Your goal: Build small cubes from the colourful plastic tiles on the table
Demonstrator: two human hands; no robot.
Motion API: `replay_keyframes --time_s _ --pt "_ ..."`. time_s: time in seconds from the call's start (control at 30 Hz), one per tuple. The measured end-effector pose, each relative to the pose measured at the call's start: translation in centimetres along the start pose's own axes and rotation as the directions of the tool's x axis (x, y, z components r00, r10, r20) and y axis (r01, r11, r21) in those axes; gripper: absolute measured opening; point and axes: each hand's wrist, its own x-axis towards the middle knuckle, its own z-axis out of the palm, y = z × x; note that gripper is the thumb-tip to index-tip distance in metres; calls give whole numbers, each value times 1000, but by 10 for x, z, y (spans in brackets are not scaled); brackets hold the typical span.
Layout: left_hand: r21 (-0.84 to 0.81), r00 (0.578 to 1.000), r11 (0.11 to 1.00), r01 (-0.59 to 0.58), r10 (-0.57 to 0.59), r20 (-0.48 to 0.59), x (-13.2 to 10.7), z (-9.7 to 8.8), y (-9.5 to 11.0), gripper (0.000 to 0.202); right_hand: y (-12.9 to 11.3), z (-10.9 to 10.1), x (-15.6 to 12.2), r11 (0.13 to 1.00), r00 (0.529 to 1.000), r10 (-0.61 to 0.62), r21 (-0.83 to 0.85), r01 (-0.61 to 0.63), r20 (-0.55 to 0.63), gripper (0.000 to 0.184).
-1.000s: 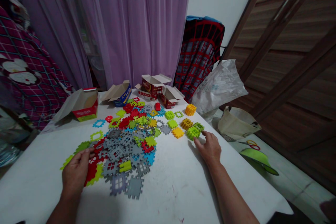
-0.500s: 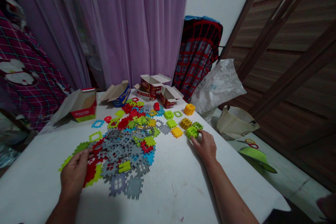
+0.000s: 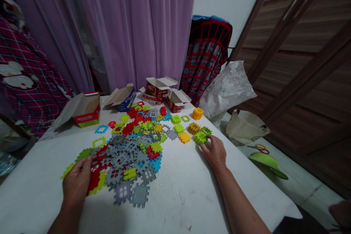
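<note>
A purple curtain (image 3: 153, 33) hung behind the white table (image 3: 175, 193), and a brown wardrobe (image 3: 304, 65) stood to the right. Over the table's middle and left spread a loose heap of toothed plastic pieces (image 3: 124, 153), grey, red, green, yellow and blue. Beyond it, near the far edge, were a red-and-green box (image 3: 87, 117) and a blue box (image 3: 127, 100), both with flaps up. The left hand (image 3: 76, 179) rested at the heap's left side, fingers loosely curled by the red pieces; whether it pinched one, I could not tell. The right hand (image 3: 216, 151) had thumb and fingers a little apart at the near right side of a bright green stack (image 3: 200, 138); how firmly it held this, if at all, I could not tell. Just left of that stack lay a flat yellow piece (image 3: 184, 138)
</note>
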Motion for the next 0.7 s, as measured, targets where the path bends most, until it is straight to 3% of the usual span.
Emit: replay_keyframes --time_s 0.2,0.27,0.33,0.4,0.47,0.53,0.7 --pt "-13 1000 1000 20 -20 -2 -6 -1 10 46 -10 -12 -7 993 994 67 99 -58 -88 34" --pt "-18 1000 1000 11 -11 -4 -8 -1 13 44 -18 -14 -18 990 997 76 123 -75 -2 32" --pt "-12 1000 1000 1 -1 -6 -7 -2 13 43 -31 -13 -31 991 987 5 131 -26 163 30" --pt "16 1000 1000 -1 1 -4 -5 -2 12 43 -47 -10 -40 993 943 -94 98 65 320 27" --pt "35 1000 999 -18 18 4 -2 -2 8 45 -64 -7 -45 988 901 -151 55 141 406 25" --pt "21 999 999 -43 43 7 -1 -1 5 46 -77 -2 -45 982 883 -183 30 188 433 24" --pt "-58 997 995 -78 79 14 0 1 0 51 -92 14 -39 967 891 -256 107 233 374 28"
